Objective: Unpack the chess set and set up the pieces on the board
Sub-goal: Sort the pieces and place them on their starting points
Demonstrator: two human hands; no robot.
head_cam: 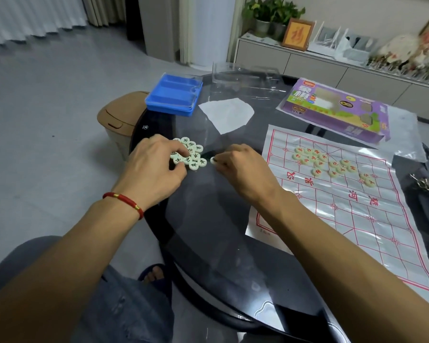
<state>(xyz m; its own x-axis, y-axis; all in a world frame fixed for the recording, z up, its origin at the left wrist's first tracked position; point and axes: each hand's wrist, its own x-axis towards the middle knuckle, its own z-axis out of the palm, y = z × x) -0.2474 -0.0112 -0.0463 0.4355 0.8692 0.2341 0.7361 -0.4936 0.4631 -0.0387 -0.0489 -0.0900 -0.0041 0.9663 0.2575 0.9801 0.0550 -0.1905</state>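
A cluster of several pale round pieces with dark characters [193, 154] lies on the dark glass table, left of centre. My left hand [154, 164] rests at the cluster's left side with its fingers curled onto the pieces. My right hand [243, 164] pinches one pale piece [213, 159] just right of the cluster. The white plastic board sheet with red lines [357, 219] lies at the right. On its far half sit several pale pieces with red characters [330, 163], loosely scattered.
A blue plastic tray [174, 95] sits at the table's far left edge, with a clear plastic lid [245, 78] behind a white paper scrap [227, 113]. The purple game box [337, 110] lies at the far right. A tan bin [119, 120] stands beside the table. Keys [425, 184] lie at the right edge.
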